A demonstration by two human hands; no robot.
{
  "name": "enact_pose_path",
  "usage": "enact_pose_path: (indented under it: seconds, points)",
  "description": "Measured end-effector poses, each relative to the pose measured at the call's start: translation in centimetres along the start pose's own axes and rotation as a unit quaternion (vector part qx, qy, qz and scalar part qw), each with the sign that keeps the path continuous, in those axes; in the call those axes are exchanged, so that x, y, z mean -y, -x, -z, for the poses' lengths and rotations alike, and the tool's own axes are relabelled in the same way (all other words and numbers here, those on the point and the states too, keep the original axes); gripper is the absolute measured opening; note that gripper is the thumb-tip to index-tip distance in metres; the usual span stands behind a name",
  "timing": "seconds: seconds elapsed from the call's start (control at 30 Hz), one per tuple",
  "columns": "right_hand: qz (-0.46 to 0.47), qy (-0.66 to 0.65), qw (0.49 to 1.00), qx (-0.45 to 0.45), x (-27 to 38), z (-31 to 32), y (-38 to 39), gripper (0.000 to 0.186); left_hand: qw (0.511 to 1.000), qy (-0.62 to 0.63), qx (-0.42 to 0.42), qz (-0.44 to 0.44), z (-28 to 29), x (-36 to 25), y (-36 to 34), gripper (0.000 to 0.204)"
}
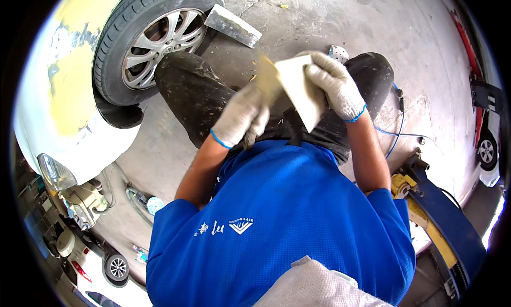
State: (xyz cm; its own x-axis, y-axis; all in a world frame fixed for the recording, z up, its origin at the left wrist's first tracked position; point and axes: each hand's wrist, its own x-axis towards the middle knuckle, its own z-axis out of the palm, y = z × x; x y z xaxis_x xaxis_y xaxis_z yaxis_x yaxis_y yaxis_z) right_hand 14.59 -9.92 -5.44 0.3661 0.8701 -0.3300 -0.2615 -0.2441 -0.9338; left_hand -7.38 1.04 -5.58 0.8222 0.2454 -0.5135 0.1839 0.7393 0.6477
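Observation:
Both my hands wear off-white knit gloves with blue cuffs and are above my knees. Between fingers and thumb, my right hand (331,85) grips a pale cream flat sheet (299,91), tilted with its long side slanting down. Close to its left edge, my left hand (242,115) is closed around a thin tan flat piece (269,78). Motion smears that piece, so its kind and whether it touches the sheet cannot be made out.
At left stands a car body (64,99) with yellow patches and a wheel (165,46). A smeared grey board (234,26) leans by the tyre. A round perforated pad (338,53) lies beyond my right hand. A blue hose (399,132) and blue-yellow lift arm (442,222) are at right.

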Motion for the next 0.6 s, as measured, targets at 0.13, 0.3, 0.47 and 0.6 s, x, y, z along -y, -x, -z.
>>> enact_pose_path:
  seconds: [0.13,0.3,0.47,0.6]
  points:
    - [-0.075,-0.060,0.993,-0.069,1.5,-1.1,-0.2,0.043,0.996,-0.052,-0.003,-0.068,-0.8,-0.1,-0.2,0.042]
    - [0.027,-0.109,0.993,0.023,0.2,-1.8,-0.8,0.043,0.990,-0.135,0.011,0.033,-2.3,-1.3,-0.6,0.056]
    - [-0.050,0.159,0.986,0.024,-1.7,-0.2,1.0,0.041,0.981,0.027,-0.118,-0.151,-0.2,-2.1,-1.1,0.021]
    - [0.016,-0.060,0.983,-0.171,-1.8,0.0,0.2,0.021,0.973,-0.048,-0.145,-0.173,0.8,-0.8,-1.5,0.010]
